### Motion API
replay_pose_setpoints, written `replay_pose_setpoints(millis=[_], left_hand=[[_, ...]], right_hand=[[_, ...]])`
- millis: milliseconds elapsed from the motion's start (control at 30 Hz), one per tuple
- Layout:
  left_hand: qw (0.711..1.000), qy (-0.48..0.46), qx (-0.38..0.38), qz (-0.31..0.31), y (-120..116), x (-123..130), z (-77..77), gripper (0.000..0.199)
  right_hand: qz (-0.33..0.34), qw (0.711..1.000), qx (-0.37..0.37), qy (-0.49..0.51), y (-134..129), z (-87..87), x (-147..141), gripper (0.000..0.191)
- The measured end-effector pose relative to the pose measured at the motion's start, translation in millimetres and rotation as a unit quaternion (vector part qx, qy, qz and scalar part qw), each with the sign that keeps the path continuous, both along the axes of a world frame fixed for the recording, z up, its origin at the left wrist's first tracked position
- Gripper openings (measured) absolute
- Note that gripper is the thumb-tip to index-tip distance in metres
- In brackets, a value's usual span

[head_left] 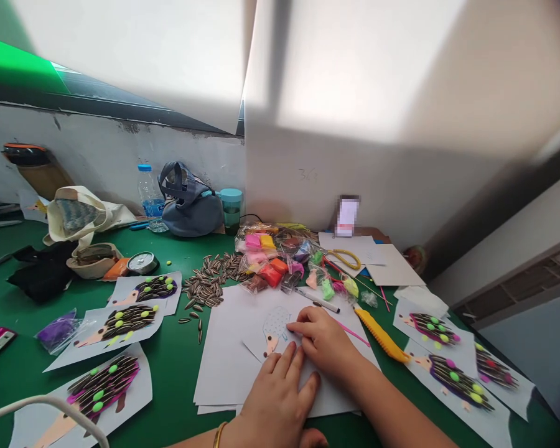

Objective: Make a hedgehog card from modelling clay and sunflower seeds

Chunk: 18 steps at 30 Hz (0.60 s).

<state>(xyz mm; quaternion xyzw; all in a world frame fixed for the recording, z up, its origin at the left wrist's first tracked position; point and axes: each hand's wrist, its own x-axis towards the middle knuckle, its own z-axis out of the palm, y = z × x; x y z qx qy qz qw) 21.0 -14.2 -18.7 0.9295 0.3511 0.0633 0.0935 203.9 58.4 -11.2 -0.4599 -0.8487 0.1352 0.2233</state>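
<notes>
A white sheet of paper [256, 311] lies in front of me, bearing a hedgehog drawing [275, 320] in blue lines. Its face is peach-coloured clay [271, 343] with small dark dots for eye and nose. My left hand [282, 389] lies flat on the paper just below the drawing, fingers stretched out. At the drawing's right edge, my right hand [324, 339] touches the paper with an extended index fingertip, its other fingers partly bent. I see nothing held in it. Sunflower seeds [210, 280] are heaped behind the paper to the left.
Finished hedgehog pictures lie left [126, 323] and right [452, 373]. A yellow utility knife [380, 335] and a marker [318, 300] are near the paper. Bagged coloured clay [273, 270], yellow-handled scissors [345, 258], a phone [346, 216] and a blue bag [191, 208] stand farther back.
</notes>
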Motion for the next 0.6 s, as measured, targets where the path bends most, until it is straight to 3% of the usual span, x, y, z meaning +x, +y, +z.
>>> replay_pose_setpoints(millis=[267, 600], left_hand=[[1.0, 0.007, -0.017, -0.003, 1.1, -0.1, -3.4, 0.084], [1.0, 0.006, -0.01, -0.007, 1.1, 0.2, 1.2, 0.084]], right_hand=[[-0.01, 0.999, -0.024, 0.048, 1.3, 2.3, 3.8, 0.05], [0.002, 0.999, -0.025, 0.034, 1.7, -1.1, 5.6, 0.047]])
